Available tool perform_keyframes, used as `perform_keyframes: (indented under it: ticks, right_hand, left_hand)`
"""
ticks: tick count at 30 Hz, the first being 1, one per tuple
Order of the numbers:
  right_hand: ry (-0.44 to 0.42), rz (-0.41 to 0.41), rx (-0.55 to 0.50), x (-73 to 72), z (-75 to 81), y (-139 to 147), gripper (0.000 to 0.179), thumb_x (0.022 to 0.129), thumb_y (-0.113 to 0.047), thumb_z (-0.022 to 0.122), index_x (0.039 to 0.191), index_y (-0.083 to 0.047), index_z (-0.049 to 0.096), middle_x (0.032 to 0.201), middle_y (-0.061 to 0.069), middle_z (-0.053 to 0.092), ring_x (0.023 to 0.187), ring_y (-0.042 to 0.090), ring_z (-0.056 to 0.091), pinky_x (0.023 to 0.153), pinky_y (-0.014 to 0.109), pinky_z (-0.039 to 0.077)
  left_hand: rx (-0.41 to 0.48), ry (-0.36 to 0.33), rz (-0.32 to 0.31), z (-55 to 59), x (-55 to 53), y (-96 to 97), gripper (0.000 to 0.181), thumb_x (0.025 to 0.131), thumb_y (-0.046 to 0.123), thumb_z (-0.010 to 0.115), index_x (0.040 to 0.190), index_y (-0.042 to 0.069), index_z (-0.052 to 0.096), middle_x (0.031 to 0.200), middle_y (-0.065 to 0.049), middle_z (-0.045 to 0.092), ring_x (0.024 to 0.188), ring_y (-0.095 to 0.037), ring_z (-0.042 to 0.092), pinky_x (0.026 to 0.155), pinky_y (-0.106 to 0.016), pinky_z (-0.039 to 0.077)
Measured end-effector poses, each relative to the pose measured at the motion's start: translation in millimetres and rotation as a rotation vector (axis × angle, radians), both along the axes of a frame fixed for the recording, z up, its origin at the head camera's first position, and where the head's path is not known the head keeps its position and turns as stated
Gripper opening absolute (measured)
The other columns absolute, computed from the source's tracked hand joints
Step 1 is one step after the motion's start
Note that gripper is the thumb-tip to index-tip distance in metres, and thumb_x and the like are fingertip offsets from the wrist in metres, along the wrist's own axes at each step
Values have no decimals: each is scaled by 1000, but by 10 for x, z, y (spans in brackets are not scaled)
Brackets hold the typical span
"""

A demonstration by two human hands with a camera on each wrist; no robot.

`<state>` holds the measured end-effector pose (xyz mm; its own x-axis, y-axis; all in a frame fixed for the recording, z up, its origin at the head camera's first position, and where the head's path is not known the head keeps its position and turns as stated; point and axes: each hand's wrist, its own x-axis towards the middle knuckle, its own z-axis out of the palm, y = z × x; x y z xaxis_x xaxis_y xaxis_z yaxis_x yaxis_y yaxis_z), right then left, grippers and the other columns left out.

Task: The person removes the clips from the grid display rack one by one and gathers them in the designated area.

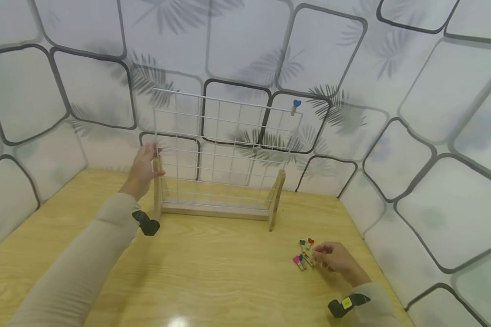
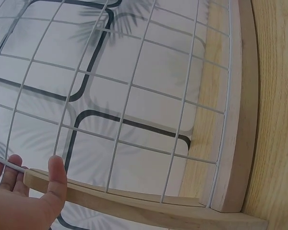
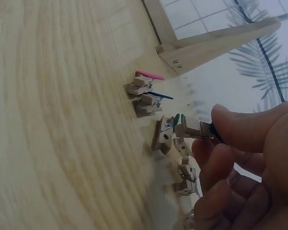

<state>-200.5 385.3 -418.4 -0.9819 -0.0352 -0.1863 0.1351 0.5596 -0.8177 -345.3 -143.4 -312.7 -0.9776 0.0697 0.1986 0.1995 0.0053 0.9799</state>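
Note:
A white wire grid [image 1: 218,154] stands upright in a wooden stand [image 1: 212,210]. My left hand [image 1: 142,168] grips its left wooden upright [image 2: 110,203], thumb on one side and fingers on the other, by the grid's edge wire. Low at the right, my right hand [image 1: 333,258] pinches a small wooden clothespin [image 3: 197,128] between thumb and forefinger, its dark decoration partly hidden by the thumb. Just beside that hand lie several clothespins with heart tops, among them a pink one [image 1: 297,260], a green one [image 1: 302,242] and a red one [image 1: 311,241].
A clothespin with a blue heart [image 1: 297,103] is clipped at the grid's top right corner. The stand's right upright [image 1: 276,200] rises behind the loose clothespins. Patterned walls [image 1: 446,190] enclose the wooden tabletop [image 1: 212,277] at the back and sides.

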Motion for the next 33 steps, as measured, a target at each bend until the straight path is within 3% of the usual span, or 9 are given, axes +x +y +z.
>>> perform_keyframes:
  ticks: [5, 8, 12, 15, 18, 21, 23, 29, 33]
  right_hand:
    - [-6, -42, 30, 45, -28, -23, 24, 95, -9, 62, 107, 11, 62, 80, 6, 59, 55, 11, 44, 47, 20, 39]
    - [13, -68, 112, 26, 2, -44, 23, 96, -12, 62, 105, 8, 63, 77, 7, 60, 54, 13, 47, 47, 22, 41]
    - [76, -82, 126, -108, 170, -129, 30, 99, -20, 59, 111, 7, 61, 88, 13, 66, 65, 21, 59, 52, 30, 49]
    - [126, -93, -82, -279, 359, -244, 38, 101, -27, 55, 119, 6, 58, 102, 13, 65, 73, 20, 62, 56, 29, 51]
    - [153, -101, -414, -465, 572, -393, 32, 104, -30, 47, 117, -4, 59, 104, 5, 64, 71, 13, 58, 56, 23, 48]
    - [202, -106, -725, -633, 821, -556, 30, 107, -27, 37, 106, -14, 63, 98, -2, 66, 66, 9, 57, 55, 20, 45]
    - [256, -119, -857, -724, 1014, -664, 36, 108, -24, 32, 99, -15, 65, 95, -1, 67, 64, 10, 58, 53, 19, 44]
    - [358, -137, -1049, -954, 1641, -918, 35, 107, -29, 34, 98, -10, 62, 97, 2, 65, 62, 13, 55, 52, 21, 42]
    - [383, -99, -1085, -1097, 2007, -1026, 34, 107, -34, 34, 104, -10, 58, 107, 3, 60, 67, 15, 50, 54, 23, 40]
  left_hand:
    - [56, 0, -52, 36, -18, 27, 68, 104, 49, 16, 155, 4, 8, 157, -19, 13, 145, -30, 9, 86, -32, 50]
    - [118, -19, -78, 42, -15, 33, 70, 104, 50, 17, 155, 3, 5, 158, -19, 9, 146, -28, 5, 78, -23, 49]
    - [115, -26, -61, 21, -12, 24, 67, 105, 48, 17, 154, 4, 9, 158, -18, 11, 146, -27, 7, 83, -28, 49]
    - [36, -2, -46, 3, -12, 10, 66, 105, 48, 14, 154, 5, 8, 157, -18, 12, 145, -30, 8, 95, -44, 46]
    - [-44, 23, -58, -21, -18, -18, 67, 104, 48, 10, 155, 6, 0, 158, -18, 8, 145, -32, 3, 103, -58, 36]
    - [-86, 36, -84, -50, -29, -48, 67, 104, 48, 8, 155, 7, -7, 158, -18, 4, 145, -34, -1, 104, -62, 33]
    - [-86, 32, -98, -70, -33, -58, 66, 104, 47, 8, 154, 8, -9, 159, -17, 3, 145, -34, -3, 104, -61, 33]
    - [-73, 30, -100, -103, -46, -49, 64, 104, 45, 8, 155, 9, -8, 159, -18, 3, 145, -34, -2, 101, -56, 37]
    - [-64, 31, -101, -105, -59, -44, 64, 104, 44, 8, 155, 9, -8, 159, -18, 2, 145, -34, -3, 102, -59, 36]
